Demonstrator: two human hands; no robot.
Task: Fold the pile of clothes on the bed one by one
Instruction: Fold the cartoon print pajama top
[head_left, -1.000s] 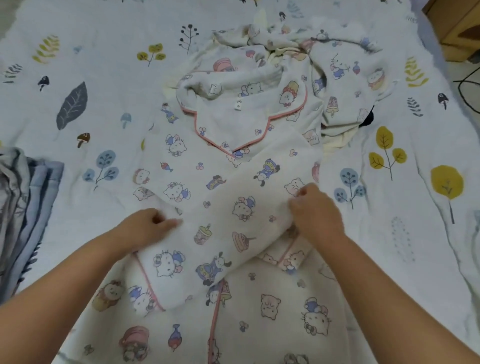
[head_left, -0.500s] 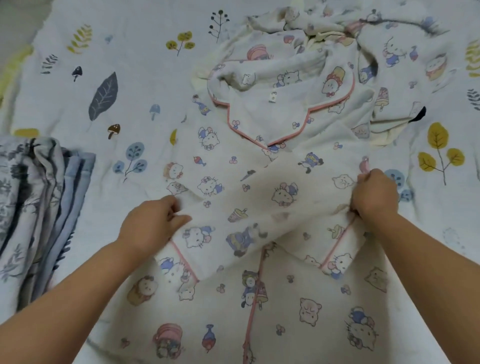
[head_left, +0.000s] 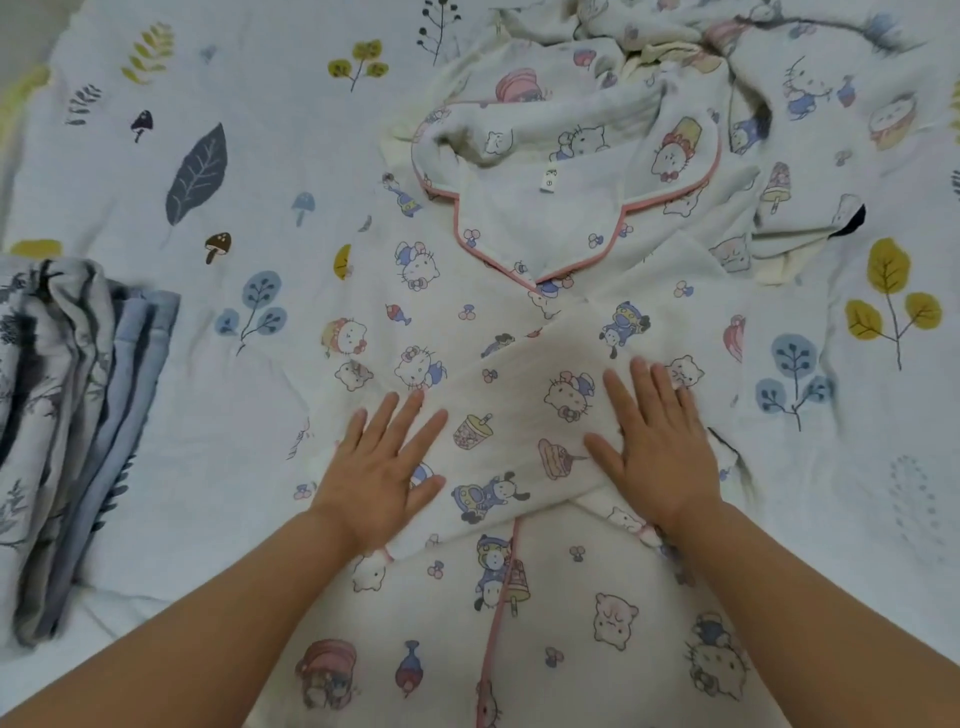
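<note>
A white cartoon-print pyjama top (head_left: 467, 322) with pink piping lies flat on the bed, collar away from me. Its two sleeves (head_left: 519, 426) are folded across the chest and cross each other. My left hand (head_left: 387, 467) presses flat on the left part of the crossed sleeves, fingers straight and spread. My right hand (head_left: 657, 447) lies flat on the right part, fingers straight. Behind the collar sits a crumpled pile of matching printed clothes (head_left: 753, 78).
A folded stack of blue and grey patterned fabric (head_left: 67, 415) lies at the left edge. The bedsheet (head_left: 234, 130) is white with leaf, tree and mushroom prints. A dark item (head_left: 852, 218) peeks from under the pile at right.
Both hands held the sleeve edges with curled fingers; now they have let go and lie flat on the crossed sleeves. The view has moved closer to the top.
</note>
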